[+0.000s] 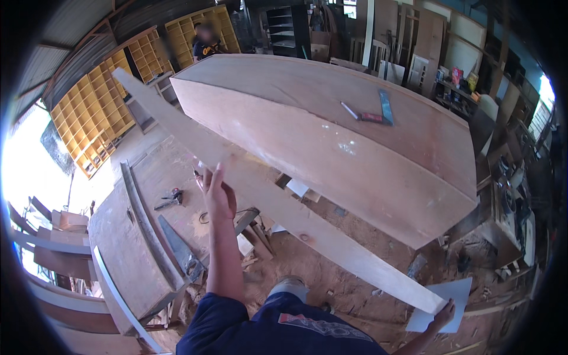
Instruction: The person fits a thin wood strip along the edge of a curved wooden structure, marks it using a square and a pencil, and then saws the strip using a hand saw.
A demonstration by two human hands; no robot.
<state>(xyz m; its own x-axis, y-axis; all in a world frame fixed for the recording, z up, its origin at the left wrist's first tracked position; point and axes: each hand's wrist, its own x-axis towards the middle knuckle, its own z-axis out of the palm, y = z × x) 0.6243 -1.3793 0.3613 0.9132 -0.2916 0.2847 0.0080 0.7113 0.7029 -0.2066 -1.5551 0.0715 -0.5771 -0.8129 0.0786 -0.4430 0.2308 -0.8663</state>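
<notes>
A long, pale wooden board [278, 204] slants across the view from far left to near right. My left hand [219, 192] is closed on its near edge around the middle, thumb lying against the wood. At the near right end, my right hand [445, 315] grips the board's tip; part of that hand is hidden. Just beside my left hand shows a small dark red, pointed object [198, 177], whose kind I cannot make out. Beyond the board lies a large wooden box-like cabinet [319, 130], with a try square [384, 109] and a pen-like stick [350, 110] on top.
To the left, a workbench [136, 254] carries a handsaw [177, 248], a dark hand tool [170, 199] and a long channel-shaped strip [148, 228]. Scraps and a white sheet [455, 296] lie on the dusty floor. Yellow shelving [94, 115] and another person [206, 44] are at the back.
</notes>
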